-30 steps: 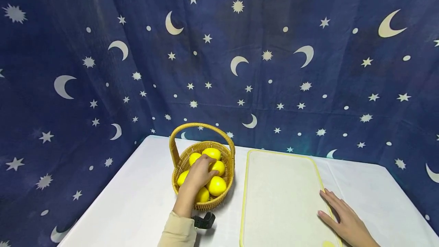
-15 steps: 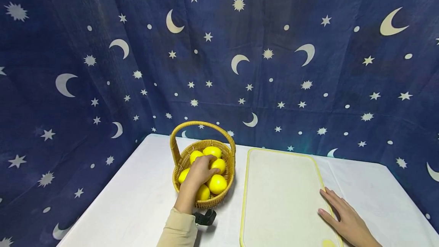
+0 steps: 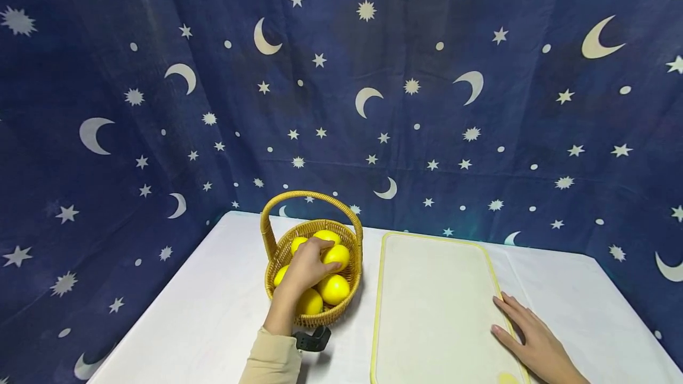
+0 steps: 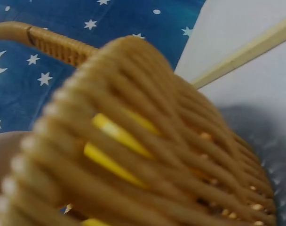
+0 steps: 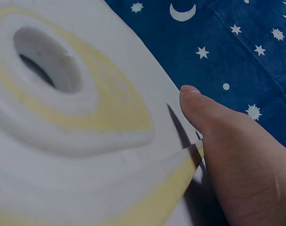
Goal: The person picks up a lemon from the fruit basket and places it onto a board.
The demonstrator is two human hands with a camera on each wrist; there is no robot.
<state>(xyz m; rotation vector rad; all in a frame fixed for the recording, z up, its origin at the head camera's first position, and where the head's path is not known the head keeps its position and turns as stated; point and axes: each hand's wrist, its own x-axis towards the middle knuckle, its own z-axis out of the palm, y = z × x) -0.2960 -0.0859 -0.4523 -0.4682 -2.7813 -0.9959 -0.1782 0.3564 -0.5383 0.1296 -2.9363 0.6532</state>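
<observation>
In the head view my left hand (image 3: 306, 266) reaches into a wicker basket (image 3: 272, 289) with an arched handle. Its thumb and index finger curl about a yellow lemon (image 3: 338, 258) on the right side of the pile. Several more lemons lie around the hand, among them one (image 3: 334, 290) nearer me. The left wrist view is mostly filled by the basket's woven wall (image 4: 133, 141), with yellow showing through the gaps. My right hand (image 3: 536, 339) rests on the right edge of a pale cutting board (image 3: 437, 307), fingers extended. The right wrist view shows that thumb (image 5: 199, 108) beside the board's edge.
A white cloth covers the table (image 3: 203, 313). Behind and left hangs a dark blue curtain (image 3: 331, 105) with moons and stars. The board's corner hole (image 5: 49, 61) appears in the right wrist view. A black wrist strap (image 3: 313, 339) sits by the left sleeve.
The head view has shifted slightly. My left hand stays in the basket at the same lemon, with barely any motion. The right hand keeps its place on the board's edge.
</observation>
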